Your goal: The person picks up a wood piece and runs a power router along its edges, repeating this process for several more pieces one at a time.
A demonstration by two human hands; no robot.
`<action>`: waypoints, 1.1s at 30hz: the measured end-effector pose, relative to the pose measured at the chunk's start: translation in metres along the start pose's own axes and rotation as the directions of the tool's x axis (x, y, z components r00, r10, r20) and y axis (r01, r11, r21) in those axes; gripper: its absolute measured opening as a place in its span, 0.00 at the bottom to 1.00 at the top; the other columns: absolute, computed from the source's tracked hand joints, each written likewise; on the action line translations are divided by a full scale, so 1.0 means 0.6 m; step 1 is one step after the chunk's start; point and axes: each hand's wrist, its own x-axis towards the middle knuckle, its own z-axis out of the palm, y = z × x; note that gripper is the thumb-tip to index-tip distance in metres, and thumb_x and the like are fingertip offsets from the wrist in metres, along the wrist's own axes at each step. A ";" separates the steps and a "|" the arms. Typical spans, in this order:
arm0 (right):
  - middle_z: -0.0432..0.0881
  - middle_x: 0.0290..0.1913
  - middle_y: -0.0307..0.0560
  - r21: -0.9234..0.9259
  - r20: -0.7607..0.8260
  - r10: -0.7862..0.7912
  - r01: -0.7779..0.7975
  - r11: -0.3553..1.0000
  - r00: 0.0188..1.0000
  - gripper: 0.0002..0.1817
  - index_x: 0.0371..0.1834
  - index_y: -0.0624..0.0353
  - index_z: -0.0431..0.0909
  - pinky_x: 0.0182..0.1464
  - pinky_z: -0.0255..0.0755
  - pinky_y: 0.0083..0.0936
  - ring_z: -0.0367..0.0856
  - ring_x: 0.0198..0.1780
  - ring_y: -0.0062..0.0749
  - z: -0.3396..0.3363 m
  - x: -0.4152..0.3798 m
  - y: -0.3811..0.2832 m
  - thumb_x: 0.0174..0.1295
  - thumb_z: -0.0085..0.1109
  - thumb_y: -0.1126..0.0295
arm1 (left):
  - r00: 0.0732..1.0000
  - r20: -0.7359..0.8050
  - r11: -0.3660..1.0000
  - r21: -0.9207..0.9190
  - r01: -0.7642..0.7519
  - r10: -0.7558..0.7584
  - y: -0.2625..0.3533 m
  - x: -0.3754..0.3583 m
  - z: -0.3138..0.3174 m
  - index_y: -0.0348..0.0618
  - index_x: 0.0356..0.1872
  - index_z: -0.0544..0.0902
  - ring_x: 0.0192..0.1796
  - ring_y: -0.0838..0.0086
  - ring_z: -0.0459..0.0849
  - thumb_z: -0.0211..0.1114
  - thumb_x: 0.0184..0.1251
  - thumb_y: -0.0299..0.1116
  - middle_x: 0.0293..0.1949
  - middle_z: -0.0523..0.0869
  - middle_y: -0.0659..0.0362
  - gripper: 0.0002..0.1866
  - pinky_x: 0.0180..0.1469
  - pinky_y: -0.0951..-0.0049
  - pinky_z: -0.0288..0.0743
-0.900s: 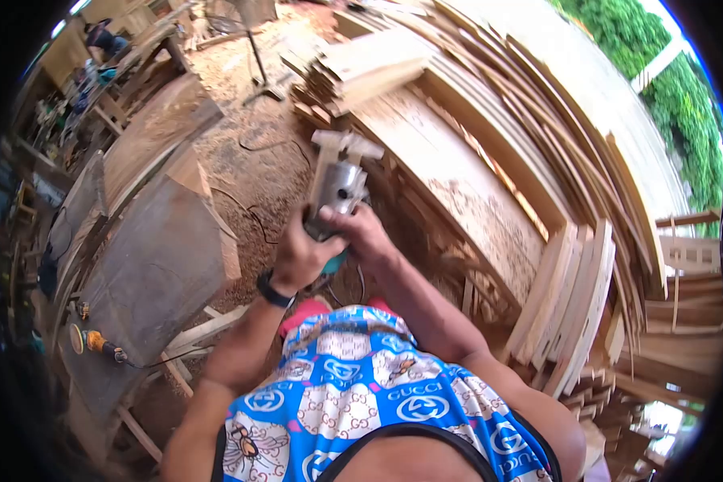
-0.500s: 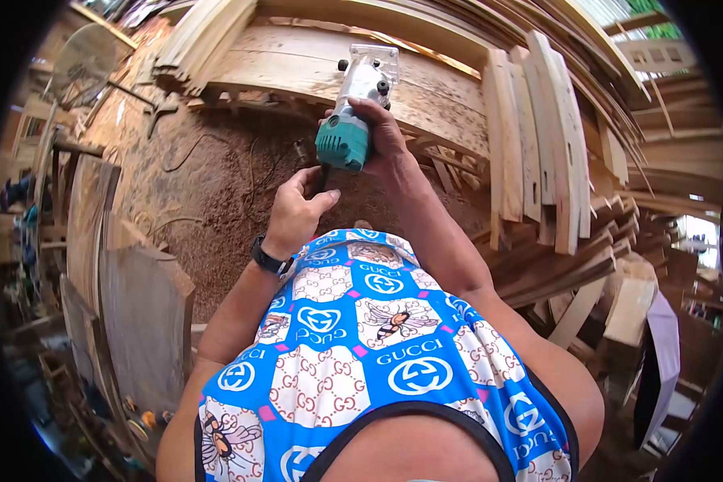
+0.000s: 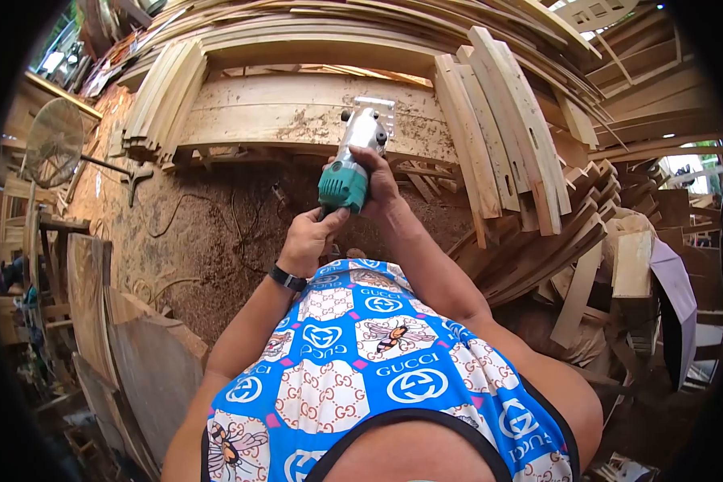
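A trim router (image 3: 347, 173) with a silver body and a teal motor end is held in front of my chest, its clear base (image 3: 375, 112) pointing away over the wooden bench (image 3: 297, 112). My right hand (image 3: 377, 177) is wrapped round the router's body from the right. At the teal end, my left hand (image 3: 309, 241) has its thumb and fingers pressed on the lower edge, near the cord end. What lies under those fingertips is hidden. Sawdust lies on the bench boards around the router.
Notched wooden pieces stand at the left (image 3: 165, 100) and the right (image 3: 510, 120) of the bench. A fan (image 3: 55, 143) is at the far left. Planks (image 3: 157, 345) lean at the lower left. A cord (image 3: 169, 217) lies on the sawdust-covered floor.
My left hand's fingers have closed in against the teal end of the router. The view has shifted, so the bench and tool appear lower.
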 end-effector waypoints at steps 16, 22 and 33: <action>0.87 0.42 0.53 -0.042 -0.035 -0.071 0.069 0.997 0.997 0.23 0.50 0.67 0.79 0.49 0.86 0.40 0.89 0.42 0.39 -0.013 -0.035 0.026 0.63 0.67 0.57 | 0.985 0.158 0.993 -0.075 0.086 -0.073 -0.034 0.002 -0.027 0.44 0.43 0.82 0.17 0.90 0.65 0.73 0.70 0.37 0.21 0.75 0.74 0.11 0.18 0.82 0.56; 0.87 0.40 0.51 0.006 -0.130 -0.068 0.069 0.998 0.989 0.19 0.48 0.65 0.79 0.49 0.86 0.38 0.89 0.41 0.39 -0.019 -0.030 0.053 0.65 0.65 0.59 | 0.798 0.035 0.562 0.692 -0.454 0.601 -0.035 -0.019 -0.027 0.32 0.57 0.77 0.36 0.73 0.86 0.75 0.67 0.44 0.36 0.89 0.53 0.28 0.40 0.69 0.80; 0.87 0.38 0.48 0.020 -0.202 -0.189 0.197 0.980 0.961 0.17 0.48 0.63 0.78 0.44 0.86 0.35 0.88 0.37 0.35 -0.010 -0.033 0.062 0.64 0.67 0.62 | 0.805 0.265 0.474 0.695 -0.540 0.530 0.008 -0.003 -0.049 0.36 0.74 0.65 0.52 0.51 0.89 0.68 0.73 0.49 0.51 0.88 0.41 0.38 0.51 0.61 0.82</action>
